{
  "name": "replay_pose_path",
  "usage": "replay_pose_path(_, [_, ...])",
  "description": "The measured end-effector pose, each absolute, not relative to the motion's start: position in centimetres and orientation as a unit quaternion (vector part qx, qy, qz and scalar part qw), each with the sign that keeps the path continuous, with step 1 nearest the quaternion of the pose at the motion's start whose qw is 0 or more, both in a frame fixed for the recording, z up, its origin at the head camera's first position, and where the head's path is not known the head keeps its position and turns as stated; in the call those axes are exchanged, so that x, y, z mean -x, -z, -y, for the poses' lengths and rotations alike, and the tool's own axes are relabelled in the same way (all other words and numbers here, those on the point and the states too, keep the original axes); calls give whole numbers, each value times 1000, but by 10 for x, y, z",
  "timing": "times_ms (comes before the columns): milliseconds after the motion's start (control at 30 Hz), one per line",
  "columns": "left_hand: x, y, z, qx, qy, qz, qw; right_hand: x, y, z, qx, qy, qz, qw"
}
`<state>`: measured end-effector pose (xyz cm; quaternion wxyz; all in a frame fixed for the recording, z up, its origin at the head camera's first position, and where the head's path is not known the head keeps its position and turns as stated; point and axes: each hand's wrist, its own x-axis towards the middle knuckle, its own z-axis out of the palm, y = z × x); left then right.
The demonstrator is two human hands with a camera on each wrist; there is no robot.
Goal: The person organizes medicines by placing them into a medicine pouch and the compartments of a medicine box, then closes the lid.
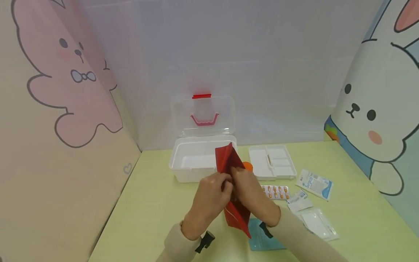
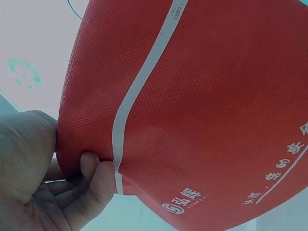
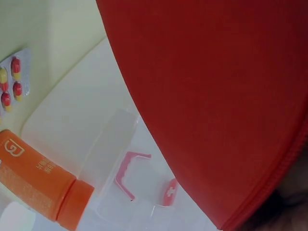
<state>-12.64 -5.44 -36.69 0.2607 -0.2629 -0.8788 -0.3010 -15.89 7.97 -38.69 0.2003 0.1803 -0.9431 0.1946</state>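
Observation:
Upright between both hands is a red fabric pouch (image 1: 229, 154) with a white strip and white printed lettering on its side. In the left wrist view the left hand (image 2: 72, 187) pinches its edge beside the strip, thumb and fingers curled. The right hand (image 1: 248, 187) grips the pouch at its parted edges, close to the left hand; its fingertips are partly hidden by the red fabric. In the right wrist view the red panel fills much of the picture, and only a dark bit of that hand shows at the lower right.
Behind stands a white box (image 1: 184, 174) with its clear lid raised. To its right are an orange bottle (image 3: 43, 178), a white divided tray (image 1: 284, 162) and a capsule blister (image 1: 276, 192). Several packets, including a surgical one (image 1: 315, 184), lie rightward. A teal pouch (image 1: 265, 242) lies near the front.

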Motion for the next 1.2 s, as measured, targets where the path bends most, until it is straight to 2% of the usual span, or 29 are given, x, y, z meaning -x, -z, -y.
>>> replay_pose_path(467, [130,375,61,247,287,884,275,162,400,-84,-206,-176,944,189])
replay_pose_path(900, [132,378,64,238,285,889,267,145,383,-93,-204,-193,948,151])
replay_pose_path(1200, [135,376,68,250,250,889,291,141,363,-112,-254,-214,916,225])
